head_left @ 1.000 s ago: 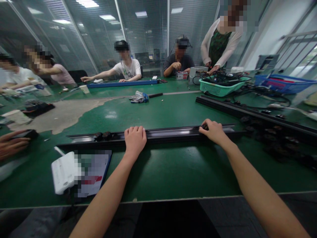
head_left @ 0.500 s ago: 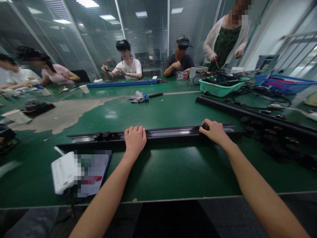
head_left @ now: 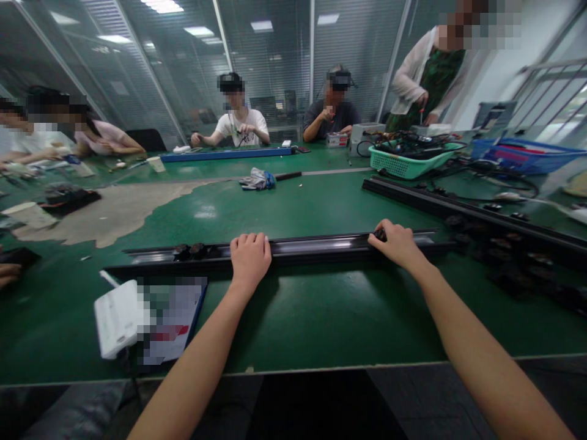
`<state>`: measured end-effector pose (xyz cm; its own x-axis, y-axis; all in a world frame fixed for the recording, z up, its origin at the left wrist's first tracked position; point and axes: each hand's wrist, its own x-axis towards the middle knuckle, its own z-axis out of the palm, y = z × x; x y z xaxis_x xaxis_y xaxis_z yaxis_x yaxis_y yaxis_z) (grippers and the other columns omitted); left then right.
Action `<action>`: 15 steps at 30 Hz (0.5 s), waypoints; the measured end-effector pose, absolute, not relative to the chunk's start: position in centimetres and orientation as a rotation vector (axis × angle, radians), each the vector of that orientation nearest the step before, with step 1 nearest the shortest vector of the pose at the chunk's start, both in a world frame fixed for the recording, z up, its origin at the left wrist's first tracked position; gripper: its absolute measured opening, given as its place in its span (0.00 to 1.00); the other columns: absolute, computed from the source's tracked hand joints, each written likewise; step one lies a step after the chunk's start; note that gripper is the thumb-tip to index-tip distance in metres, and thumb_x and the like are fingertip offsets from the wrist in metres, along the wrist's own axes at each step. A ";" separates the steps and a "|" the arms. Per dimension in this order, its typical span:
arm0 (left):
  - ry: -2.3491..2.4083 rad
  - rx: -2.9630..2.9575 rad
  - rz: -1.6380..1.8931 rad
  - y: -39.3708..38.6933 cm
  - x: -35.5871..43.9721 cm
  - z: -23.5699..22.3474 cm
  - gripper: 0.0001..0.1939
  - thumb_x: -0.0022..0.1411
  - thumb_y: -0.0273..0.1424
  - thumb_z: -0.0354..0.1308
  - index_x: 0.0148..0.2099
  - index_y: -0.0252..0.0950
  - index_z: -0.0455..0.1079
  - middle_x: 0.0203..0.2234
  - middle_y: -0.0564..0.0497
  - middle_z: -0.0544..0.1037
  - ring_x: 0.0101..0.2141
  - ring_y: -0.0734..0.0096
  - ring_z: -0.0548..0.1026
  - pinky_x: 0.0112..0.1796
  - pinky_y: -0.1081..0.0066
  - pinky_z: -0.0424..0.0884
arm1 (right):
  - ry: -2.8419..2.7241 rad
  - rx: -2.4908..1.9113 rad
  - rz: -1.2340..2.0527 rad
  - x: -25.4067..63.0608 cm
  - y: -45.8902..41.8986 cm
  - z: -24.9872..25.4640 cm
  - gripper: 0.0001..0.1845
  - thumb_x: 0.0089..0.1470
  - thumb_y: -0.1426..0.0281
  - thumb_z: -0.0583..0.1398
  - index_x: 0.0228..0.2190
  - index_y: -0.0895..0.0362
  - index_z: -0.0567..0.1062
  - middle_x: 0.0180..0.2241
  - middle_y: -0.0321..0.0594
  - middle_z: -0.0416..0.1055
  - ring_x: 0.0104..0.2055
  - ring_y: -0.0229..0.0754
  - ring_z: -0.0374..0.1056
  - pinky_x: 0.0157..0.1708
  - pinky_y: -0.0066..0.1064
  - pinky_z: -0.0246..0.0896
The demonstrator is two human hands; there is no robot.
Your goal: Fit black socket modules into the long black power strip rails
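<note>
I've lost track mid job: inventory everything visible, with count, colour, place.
Near rail: 1, black, centre
Round fittings: 2, black, near rail's left
Small piece: 1, dark, near rail's right
Second rail: 1, black, right
Loose parts: several, black, right
Baskets: 2, green, blue, right
Cables: many, dark, green basket
Glove bundle: 1, grey, blue, centre
Bar: 1, blue, far side
Device: 1, white, near left
Sheet: 1, whitish, beside device
Cups: 2, white, left
Table: 1, green, beneath
Co-workers: at least 5, varied, around
Left hand: 1, bare, on rail
Right hand: 1, bare, pinching piece
</note>
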<state>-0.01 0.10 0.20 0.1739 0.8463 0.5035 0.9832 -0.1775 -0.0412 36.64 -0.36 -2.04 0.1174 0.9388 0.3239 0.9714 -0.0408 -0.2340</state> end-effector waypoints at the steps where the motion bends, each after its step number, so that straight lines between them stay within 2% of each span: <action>1: -1.734 -2.099 -0.531 0.1 0.0 0.2 0.19 0.71 0.34 0.39 0.41 0.38 0.72 0.39 0.42 0.78 0.44 0.54 0.70 0.47 0.57 0.58 | -1.850 -2.013 -0.120 36.7 -0.3 -2.1 0.15 0.55 0.56 0.52 0.35 0.54 0.67 0.34 0.47 0.73 0.38 0.53 0.67 0.39 0.40 0.52; 15: -1.727 -2.109 -0.545 0.1 0.0 0.2 0.18 0.70 0.34 0.40 0.40 0.38 0.71 0.39 0.42 0.78 0.44 0.53 0.70 0.47 0.57 0.58 | -1.866 -2.008 -0.131 36.7 -0.3 -2.0 0.15 0.54 0.56 0.52 0.34 0.54 0.67 0.33 0.48 0.73 0.38 0.53 0.66 0.37 0.39 0.51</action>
<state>-0.03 0.15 0.20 0.1784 0.8428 0.5078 0.9816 -0.1881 -0.0327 36.75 -0.28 -2.04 0.1066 0.9378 0.3305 0.9748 -0.0331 -0.2206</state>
